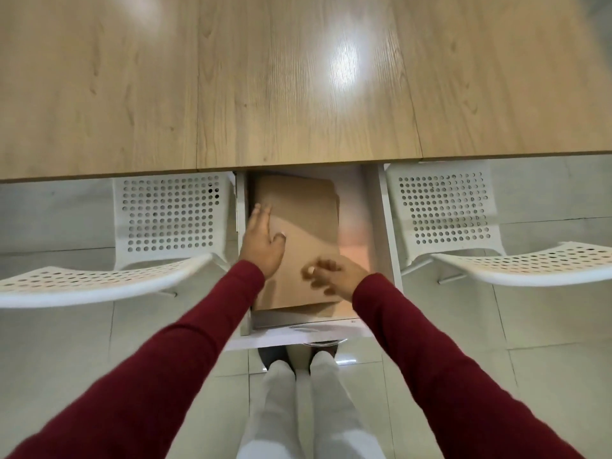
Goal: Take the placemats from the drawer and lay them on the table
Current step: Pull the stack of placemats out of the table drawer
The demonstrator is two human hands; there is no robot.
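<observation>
Both hands are down in the open drawer [374, 246], which is pulled out from under the near edge of the wooden counter [298, 94]. Placemats [308, 220]: a tan stack lying flat in the drawer's left part, bare white drawer floor to their right. How many mats, cannot tell.

Left hand [265, 243]: fingers spread wide, palm resting on the left side of the stack, nothing gripped. Right hand [331, 273]: blurred, fingers loosely curled over the stack's near right corner; whether it has pinched an edge cannot be told.

Risks, judged from this position:
- Flat palm on top gives no hold; a lift from the right corner alone would likely peel off only the top mat or fan the stack.
- The stack's far end lies under the counter edge; raised too steeply it could catch there and bend.
- White perforated chair [172, 213] left of the drawer, another [443, 210] right of it; wide elbows could knock them.
- A dropped mat would land on the tiled floor [463, 359].
</observation>
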